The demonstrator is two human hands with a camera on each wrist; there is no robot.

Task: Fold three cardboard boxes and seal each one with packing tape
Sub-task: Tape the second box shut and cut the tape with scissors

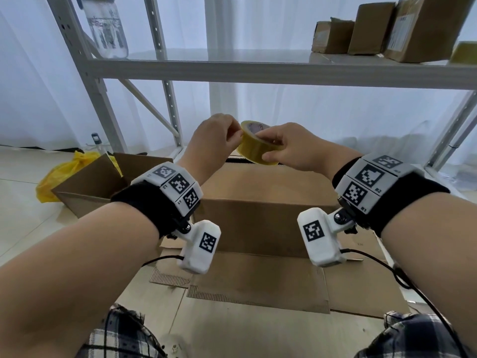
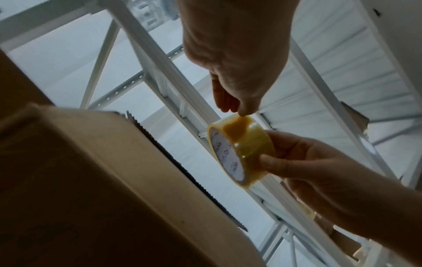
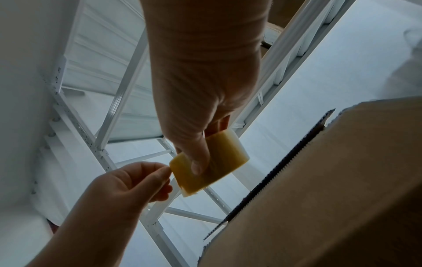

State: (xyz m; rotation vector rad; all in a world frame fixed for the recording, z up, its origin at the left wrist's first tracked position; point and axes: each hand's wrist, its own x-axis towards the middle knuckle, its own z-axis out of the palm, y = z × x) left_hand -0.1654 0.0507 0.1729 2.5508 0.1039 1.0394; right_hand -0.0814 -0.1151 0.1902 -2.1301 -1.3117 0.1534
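Observation:
A yellowish roll of packing tape (image 1: 254,144) hangs in the air above a folded cardboard box (image 1: 260,202) that stands on the floor before me. My right hand (image 1: 289,148) grips the roll (image 3: 210,162) with thumb on its outer face and fingers round it. My left hand (image 1: 219,139) pinches the tape's free end at the roll's upper left edge (image 2: 242,115). In the left wrist view the roll (image 2: 239,151) shows its printed core. The box's top edge (image 3: 319,162) lies just below both hands.
An open cardboard box (image 1: 98,187) with a yellow plastic bag (image 1: 64,174) stands at the left. Flat cardboard sheets (image 1: 258,288) cover the floor near my knees. A white metal shelf rack (image 1: 258,68) rises behind, bearing several brown boxes (image 1: 374,29) and a clear bottle (image 1: 108,29).

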